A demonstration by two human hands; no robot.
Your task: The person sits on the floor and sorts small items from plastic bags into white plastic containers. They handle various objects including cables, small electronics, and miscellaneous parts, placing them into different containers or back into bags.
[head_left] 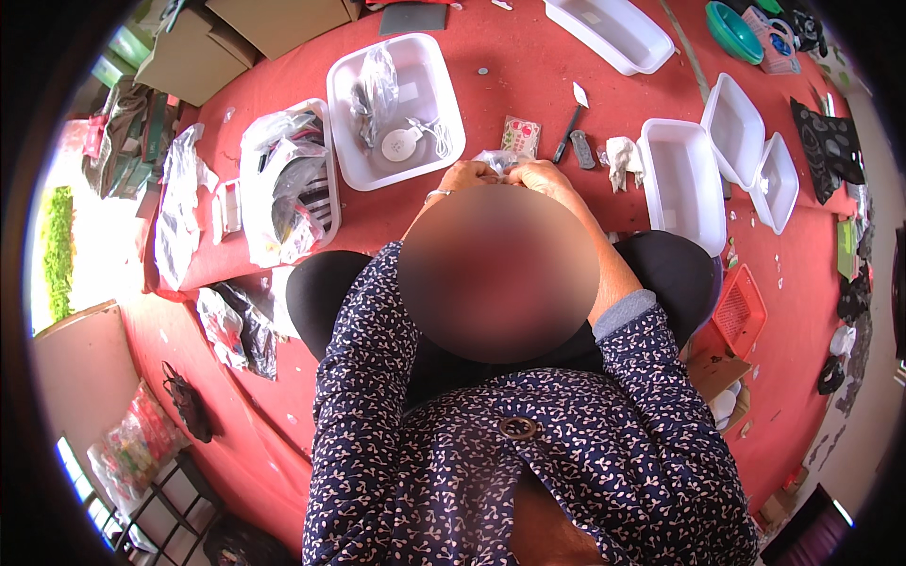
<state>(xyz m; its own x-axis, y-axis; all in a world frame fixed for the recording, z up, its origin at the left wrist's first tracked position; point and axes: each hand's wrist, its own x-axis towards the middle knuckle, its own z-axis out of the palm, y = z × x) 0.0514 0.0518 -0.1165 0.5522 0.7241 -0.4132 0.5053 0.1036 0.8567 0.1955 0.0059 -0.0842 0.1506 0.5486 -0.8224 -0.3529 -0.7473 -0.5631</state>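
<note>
The left hand [462, 177] and right hand [547, 177] are both nearly closed, fingertips pinching one crumpled clear plastic bag [500, 162] between them, beyond the person's lap. Just past it lies one red-printed packet [522, 135], its lettering too small to read, with one slim black-handled tool [569, 130] and one grey tool [582, 151] to its right. Six white tubs [442, 141] sit around on the red cloth [519, 83]: two left, one far, three right.

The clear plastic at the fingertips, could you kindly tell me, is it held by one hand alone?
No, the left hand and right hand both hold the clear plastic.
</note>
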